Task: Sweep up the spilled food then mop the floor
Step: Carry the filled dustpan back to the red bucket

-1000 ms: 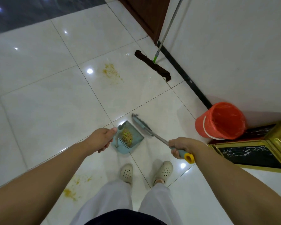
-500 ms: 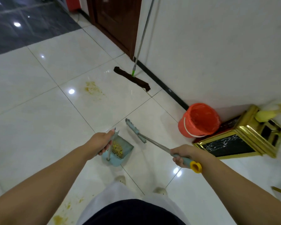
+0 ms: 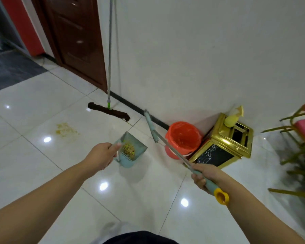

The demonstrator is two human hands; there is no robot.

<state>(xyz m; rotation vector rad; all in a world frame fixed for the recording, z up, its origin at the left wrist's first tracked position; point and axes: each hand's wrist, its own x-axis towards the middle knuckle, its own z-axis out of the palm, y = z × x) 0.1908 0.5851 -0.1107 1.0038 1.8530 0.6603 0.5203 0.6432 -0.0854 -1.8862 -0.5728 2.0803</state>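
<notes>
My left hand (image 3: pixel 102 154) grips the handle of a light blue dustpan (image 3: pixel 136 147) held above the floor, with a heap of yellow-green food scraps (image 3: pixel 128 149) in it. My right hand (image 3: pixel 205 176) holds the broom (image 3: pixel 165 140) near its yellow-capped handle end; the teal broom head (image 3: pixel 151 126) points up toward the wall. A yellow food stain (image 3: pixel 65 129) remains on the white tiles at the left. A flat mop (image 3: pixel 108 111) with a dark brown head leans against the wall near the door.
An orange bucket (image 3: pixel 195 138) lined with a bag lies tipped beside a gold-framed black box (image 3: pixel 224 143) at the wall. Pink-seated chairs with gold legs (image 3: pixel 303 131) stand at the right. A dark wooden door (image 3: pixel 74 41) is at the back.
The view has swung up and to the right toward the orange bucket. Both hands have carried the loaded dustpan and the broom closer to it, and the broom head has lifted off the floor.
</notes>
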